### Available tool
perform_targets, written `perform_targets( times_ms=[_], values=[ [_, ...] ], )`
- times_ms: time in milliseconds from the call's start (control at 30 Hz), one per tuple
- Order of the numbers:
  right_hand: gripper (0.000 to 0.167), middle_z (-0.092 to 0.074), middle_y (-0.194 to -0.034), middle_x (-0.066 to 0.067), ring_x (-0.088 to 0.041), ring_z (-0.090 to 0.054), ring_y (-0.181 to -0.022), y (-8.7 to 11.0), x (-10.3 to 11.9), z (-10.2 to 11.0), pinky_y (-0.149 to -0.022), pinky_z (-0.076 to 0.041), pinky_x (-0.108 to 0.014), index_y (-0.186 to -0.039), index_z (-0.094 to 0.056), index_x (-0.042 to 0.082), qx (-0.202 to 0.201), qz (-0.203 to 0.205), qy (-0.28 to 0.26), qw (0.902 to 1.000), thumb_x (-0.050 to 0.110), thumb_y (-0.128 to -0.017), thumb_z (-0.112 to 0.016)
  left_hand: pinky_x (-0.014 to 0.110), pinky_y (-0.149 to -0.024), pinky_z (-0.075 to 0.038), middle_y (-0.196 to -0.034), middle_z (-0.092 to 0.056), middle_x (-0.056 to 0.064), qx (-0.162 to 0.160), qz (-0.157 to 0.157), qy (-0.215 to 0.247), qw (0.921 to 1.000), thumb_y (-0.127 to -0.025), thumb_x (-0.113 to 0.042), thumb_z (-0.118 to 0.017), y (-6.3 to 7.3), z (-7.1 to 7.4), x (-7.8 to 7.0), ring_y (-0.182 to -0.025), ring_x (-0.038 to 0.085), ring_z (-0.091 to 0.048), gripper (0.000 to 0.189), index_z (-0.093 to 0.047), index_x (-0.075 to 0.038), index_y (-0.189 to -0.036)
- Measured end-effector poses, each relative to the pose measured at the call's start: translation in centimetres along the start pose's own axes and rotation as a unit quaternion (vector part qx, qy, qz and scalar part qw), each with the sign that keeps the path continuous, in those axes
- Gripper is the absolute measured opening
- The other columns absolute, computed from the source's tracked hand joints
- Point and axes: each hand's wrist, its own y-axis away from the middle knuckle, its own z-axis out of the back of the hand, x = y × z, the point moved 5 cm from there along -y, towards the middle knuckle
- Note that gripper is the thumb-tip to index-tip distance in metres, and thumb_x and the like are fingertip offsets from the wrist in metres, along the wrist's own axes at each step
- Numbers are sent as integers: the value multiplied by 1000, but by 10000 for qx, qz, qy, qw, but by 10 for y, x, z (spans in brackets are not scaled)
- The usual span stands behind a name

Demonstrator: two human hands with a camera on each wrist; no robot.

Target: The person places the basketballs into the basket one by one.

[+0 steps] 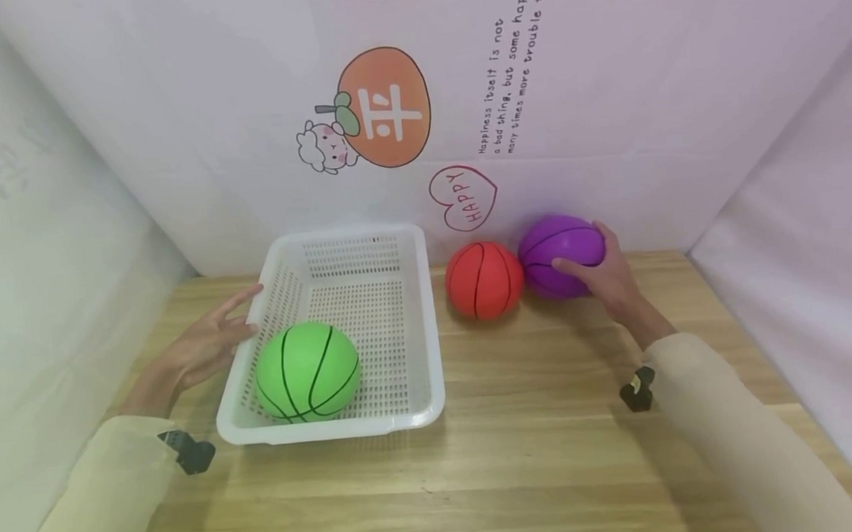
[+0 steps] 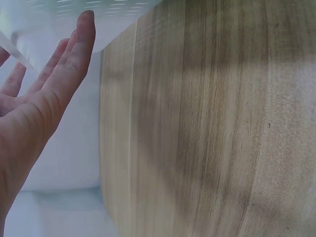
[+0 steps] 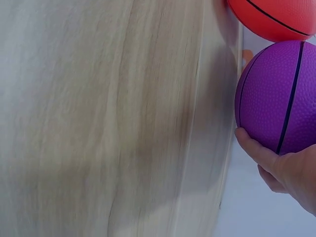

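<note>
At the back right, my right hand (image 1: 610, 282) grips a purple toy basketball (image 1: 557, 244) from its right side, thumb in front. In the right wrist view the thumb and fingers lie along the lower side of the purple ball (image 3: 271, 94). A red basketball (image 1: 484, 281) sits just left of the purple one. My left hand (image 1: 204, 345) touches the left rim of a white plastic basket (image 1: 432, 337), its fingers fairly straight. Inside the basket, at the front left, lies a green basketball (image 1: 308, 372).
The wooden tabletop (image 1: 520, 452) spreads below the basket and balls. A white printed cloth (image 1: 247, 91) rises behind the table's back edge, and pale cloth walls (image 1: 810, 225) stand on both sides.
</note>
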Motion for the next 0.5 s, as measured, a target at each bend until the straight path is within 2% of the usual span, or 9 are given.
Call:
perform_targets(
  times_ms=[367,500],
  values=[
    [114,-14,-160,-29,-50,-25,-141,5,-1,17,-111,-31,-62,-161,2,14,9,9,93,10000,37,-86,-80,58,-100,-45,-158,-20,30,72,-33,-24,10000,-103,-5,-50,0,1,1,-120,20,-57,78,-5,-27,-162],
    [114,-15,-159,-30,-50,-25,-141,8,-1,23,-111,-30,-63,-161,2,13,22,40,275,9996,38,-86,-80,58,-99,-46,-158,-21,31,83,-82,-21,9999,-103,-6,-51,0,0,1,-116,16,-59,78,-6,-27,-162]
  ],
)
